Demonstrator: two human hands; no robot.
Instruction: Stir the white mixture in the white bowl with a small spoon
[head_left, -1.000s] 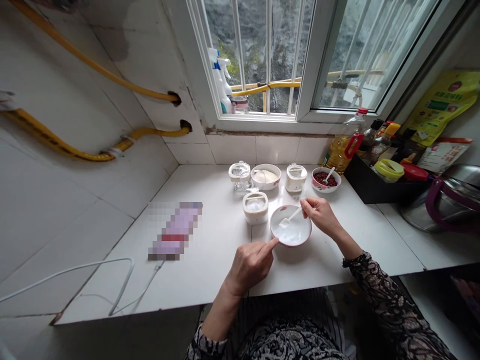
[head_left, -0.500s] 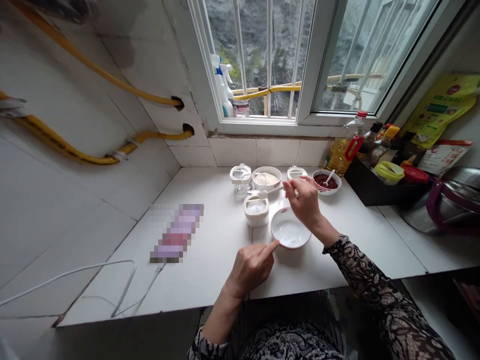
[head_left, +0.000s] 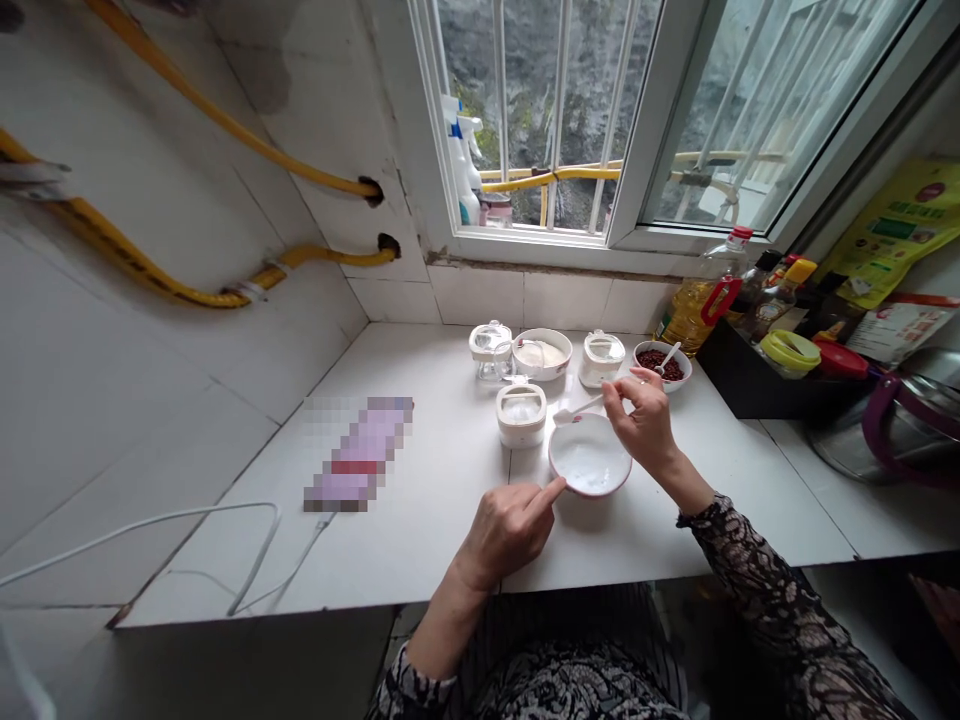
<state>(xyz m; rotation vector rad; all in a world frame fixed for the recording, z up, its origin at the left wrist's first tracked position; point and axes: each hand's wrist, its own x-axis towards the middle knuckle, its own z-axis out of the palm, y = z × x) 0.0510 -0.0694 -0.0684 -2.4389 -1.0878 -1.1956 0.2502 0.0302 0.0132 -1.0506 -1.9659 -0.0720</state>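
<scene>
A white spoon (head_left: 586,408) is pinched in my right hand (head_left: 646,420), fingers closed around its handle. The spoon's head hangs over the far-left rim of a white bowl (head_left: 590,455) with a pinkish rim and something white in it. My left hand (head_left: 511,535) has most fingers curled and its index fingertip on the bowl's near-left rim; its thumb is hidden. A white-rimmed jar (head_left: 520,425) with white contents stands just left of the bowl. Behind it are a clear lidded jar (head_left: 491,352) and a bowl of pale grains or powder (head_left: 541,355).
Another lidded jar (head_left: 601,360) and a bowl of dark red beans (head_left: 663,368) with a spoon stand at the back. An oil bottle (head_left: 697,300), a black box (head_left: 724,370) of bottles and a metal pot (head_left: 900,430) are at right. A cable (head_left: 281,520) lies left.
My right hand has moved the spoon from over the front jar rightward to the bowl's rim. My left hand stays at the bowl. The view has shifted slightly.
</scene>
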